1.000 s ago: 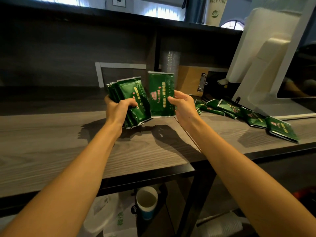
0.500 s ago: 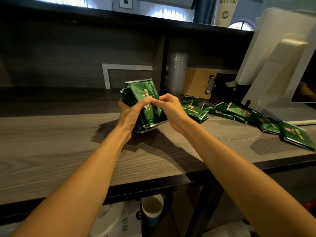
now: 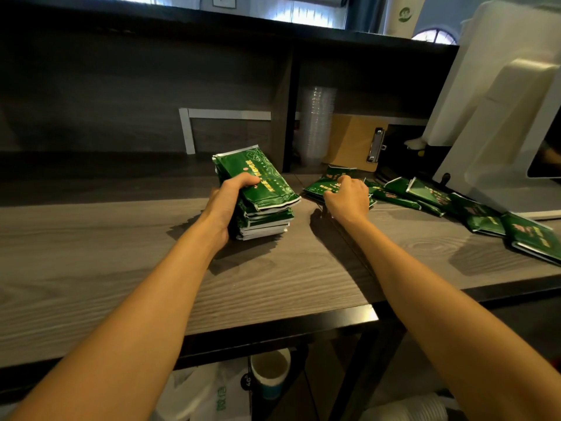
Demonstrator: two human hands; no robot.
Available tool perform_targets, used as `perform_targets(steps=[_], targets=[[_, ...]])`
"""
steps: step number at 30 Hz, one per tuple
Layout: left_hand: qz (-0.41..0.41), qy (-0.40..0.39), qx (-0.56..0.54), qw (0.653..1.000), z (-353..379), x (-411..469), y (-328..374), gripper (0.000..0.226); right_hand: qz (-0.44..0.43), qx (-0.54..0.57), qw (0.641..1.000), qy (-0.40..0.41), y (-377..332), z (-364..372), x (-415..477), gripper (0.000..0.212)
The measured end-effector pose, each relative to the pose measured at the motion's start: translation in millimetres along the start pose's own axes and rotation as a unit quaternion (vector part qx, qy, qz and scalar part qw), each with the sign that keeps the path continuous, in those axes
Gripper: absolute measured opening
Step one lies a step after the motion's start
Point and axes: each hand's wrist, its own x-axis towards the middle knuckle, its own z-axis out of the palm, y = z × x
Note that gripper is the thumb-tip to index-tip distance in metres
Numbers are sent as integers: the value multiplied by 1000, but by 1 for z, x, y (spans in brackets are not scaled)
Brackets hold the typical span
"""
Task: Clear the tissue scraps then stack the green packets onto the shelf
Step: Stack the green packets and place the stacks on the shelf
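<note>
My left hand (image 3: 230,202) grips a thick stack of green packets (image 3: 267,189) from its left side, thumb on the top packet, with the stack's lower edge near the wooden counter (image 3: 121,253). My right hand (image 3: 346,199) is to the right, fingers curled on a loose green packet (image 3: 321,185) lying on the counter. More green packets (image 3: 431,196) lie scattered in a row toward the right, up to the counter's right edge (image 3: 534,238). No tissue scraps are in sight.
A dark shelf unit (image 3: 288,101) rises behind the counter, with stacked clear cups (image 3: 317,123) and a wooden clipboard (image 3: 355,141) in its right bay. A white machine (image 3: 501,117) stands at the right. Below the counter are a paper cup (image 3: 270,372) and plastic bags (image 3: 206,396).
My right hand let go of the packet it added to the stack and moved right onto a loose packet. My left hand lowered the stack and tipped it flatter.
</note>
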Motion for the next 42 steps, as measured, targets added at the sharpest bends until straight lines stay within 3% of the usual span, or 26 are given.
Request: perform_targets(steps=[3, 5, 8, 13, 20, 23, 26, 29, 33, 37, 40, 42], targets=[[-4, 3, 2, 1000, 1, -4, 1, 34, 0, -95, 992, -77, 1, 5, -3, 61], [-3, 6, -2, 1000, 0, -5, 1, 34, -5, -121, 989, -81, 2, 4, -4, 54], [6, 21, -4, 1000, -1, -5, 0, 37, -75, -133, 988, -29, 0, 0, -11, 37], [48, 90, -11, 995, -4, -6, 0, 41, -184, -130, 974, -10, -8, -3, -24, 30], [123, 193, 9, 973, -9, -10, 3, 74, -196, 11, 974, 113, -19, -11, -36, 19], [158, 200, 59, 965, -9, -10, 1, 89, -264, 110, 940, 188, -30, -11, -49, 16], [184, 196, 132, 954, -7, -10, -1, 104, -409, 89, 879, 230, -45, -1, -63, 22], [202, 175, 150, 952, -7, -10, -2, 100, -486, 63, 852, 183, -50, 5, -70, 27], [194, 126, 61, 971, -7, -10, -2, 98, -479, 106, 870, 47, -44, 4, -69, 46], [195, 130, 28, 972, -4, -11, 0, 82, -470, 171, 866, 7, -40, 0, -67, 44], [192, 136, 27, 971, -7, -11, 4, 74, -433, 207, 877, -10, -42, 2, -68, 36], [205, 118, 52, 970, -8, -13, 6, 73, -352, 256, 900, -11, -44, 0, -65, 45]])
